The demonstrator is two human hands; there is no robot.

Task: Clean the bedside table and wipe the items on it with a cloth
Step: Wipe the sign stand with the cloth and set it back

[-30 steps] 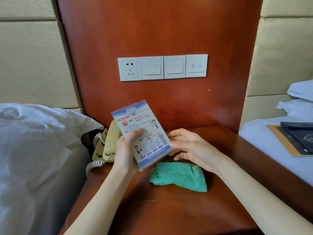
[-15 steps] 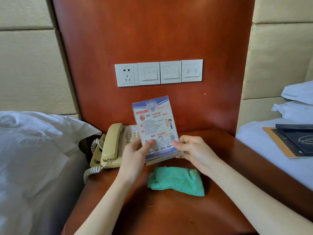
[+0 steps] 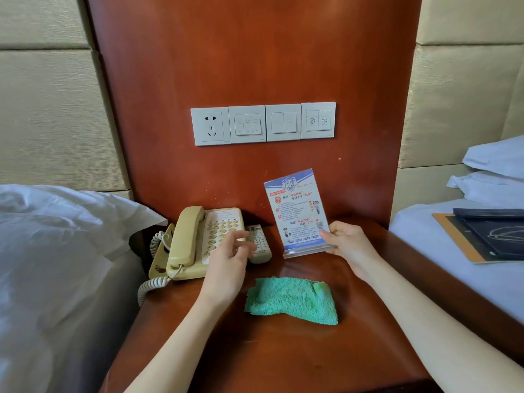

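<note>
A printed notice card in a clear acrylic stand [image 3: 297,211] stands upright on the brown bedside table [image 3: 283,358] near the back. My right hand [image 3: 350,248] pinches its lower right corner. My left hand [image 3: 226,265] hovers with loosely curled fingers and holds nothing, just above a grey remote control [image 3: 259,245]. A beige corded telephone [image 3: 198,242] sits at the table's back left. A crumpled green cloth [image 3: 292,300] lies on the table between my forearms, untouched.
A socket and switch panel [image 3: 263,123] is on the wooden wall panel behind. A bed with white linen [image 3: 56,251] borders the left. Another bed [image 3: 453,251] on the right carries a dark folder [image 3: 493,234].
The card moved right and down onto the table at the back. My left hand let go of it and drew back left over the remote. The remote is now visible.
</note>
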